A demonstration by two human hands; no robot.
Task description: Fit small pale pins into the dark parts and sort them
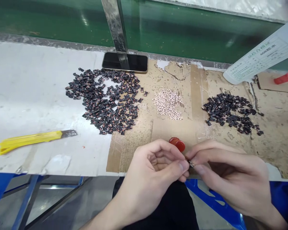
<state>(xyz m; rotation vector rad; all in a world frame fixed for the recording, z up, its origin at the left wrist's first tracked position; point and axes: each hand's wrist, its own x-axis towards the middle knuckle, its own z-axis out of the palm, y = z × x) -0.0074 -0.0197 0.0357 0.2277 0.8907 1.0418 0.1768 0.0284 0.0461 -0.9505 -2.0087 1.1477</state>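
My left hand (158,174) pinches a tiny dark part (191,164) between thumb and forefinger, near the table's front edge. From the other side, the fingertips of my right hand (230,175) close on the same spot; the fingers hide most of the part. Just beyond the fingertips lies a small red cap-like cup (177,144). Farther back is a pile of tiny pale pinkish pieces (168,103). A large heap of small black pieces with coppery ends (110,102) spreads to the left, and a smaller heap of dark pieces (230,110) lies to the right.
A yellow utility knife (36,140) lies at the left, blade out. A phone (125,62) leans against a metal post (116,28) at the back. At the right are a tilted white bottle (259,60) and its red tip (284,78). Cardboard (172,127) covers part of the table.
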